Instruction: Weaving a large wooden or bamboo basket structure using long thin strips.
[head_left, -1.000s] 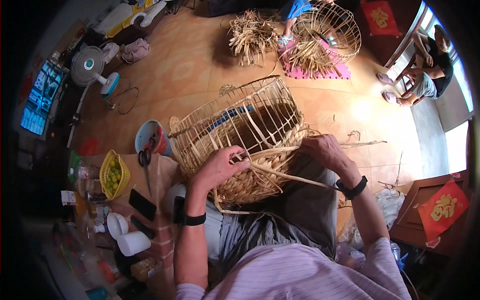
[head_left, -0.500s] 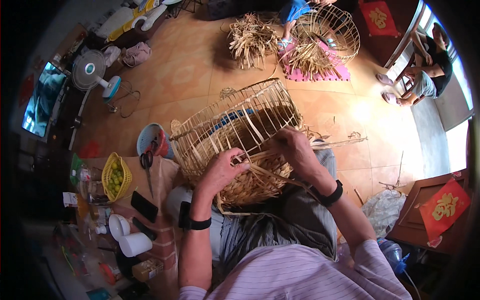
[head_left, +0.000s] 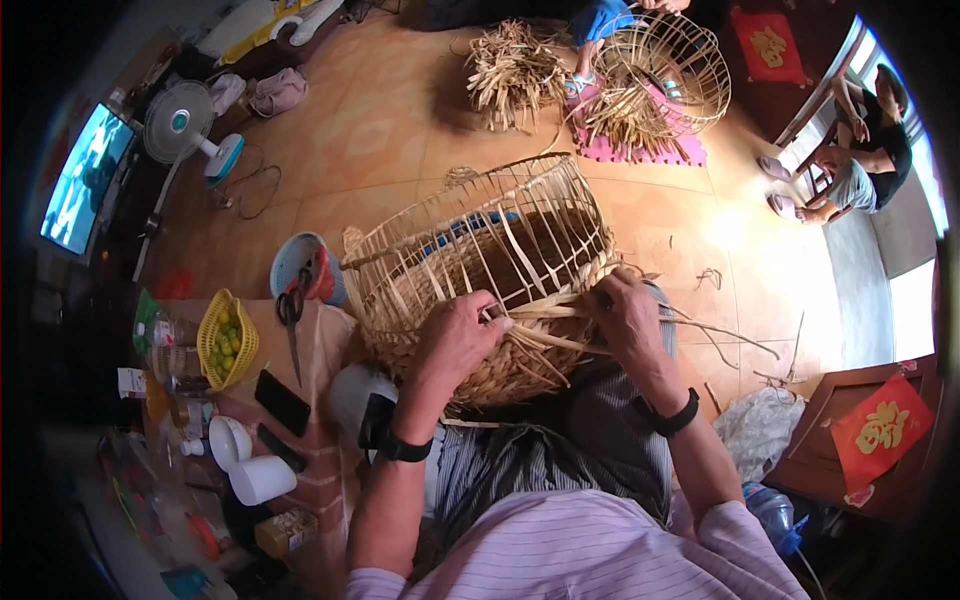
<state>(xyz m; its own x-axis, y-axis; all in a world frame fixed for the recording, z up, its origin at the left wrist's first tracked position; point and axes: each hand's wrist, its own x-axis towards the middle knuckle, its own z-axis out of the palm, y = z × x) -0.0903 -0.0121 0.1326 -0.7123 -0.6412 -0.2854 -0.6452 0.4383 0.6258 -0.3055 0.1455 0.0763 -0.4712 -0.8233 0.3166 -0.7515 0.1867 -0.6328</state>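
Note:
A half-woven basket [head_left: 520, 358] rests on its side across my lap. Its lower part is thick braided straw, and bare thin ribs make an open frame above. My left hand [head_left: 460, 338] pinches flat straw strands [head_left: 548, 310] against the ribs at the edge of the weave. At the basket's right side my right hand [head_left: 628, 312] is closed on the same strands, drawn out to the right. Loose strand ends [head_left: 725, 328] trail past it over the floor. Something blue [head_left: 465, 228] shows through the ribs; I cannot make out what it is.
On my left a table bears scissors [head_left: 290, 310], a yellow basket [head_left: 212, 345] of green fruit, a phone [head_left: 283, 402] and white cups [head_left: 262, 481]. A fan [head_left: 180, 122] stands beyond. Ahead are a straw pile [head_left: 515, 75] and another person beside a rib frame [head_left: 690, 70]. Another person [head_left: 870, 150] sits far right.
My right hand has moved right and slightly down, drawing strands outward from the basket. My left hand stays at the weave's edge, still pinching. The view has shifted slightly.

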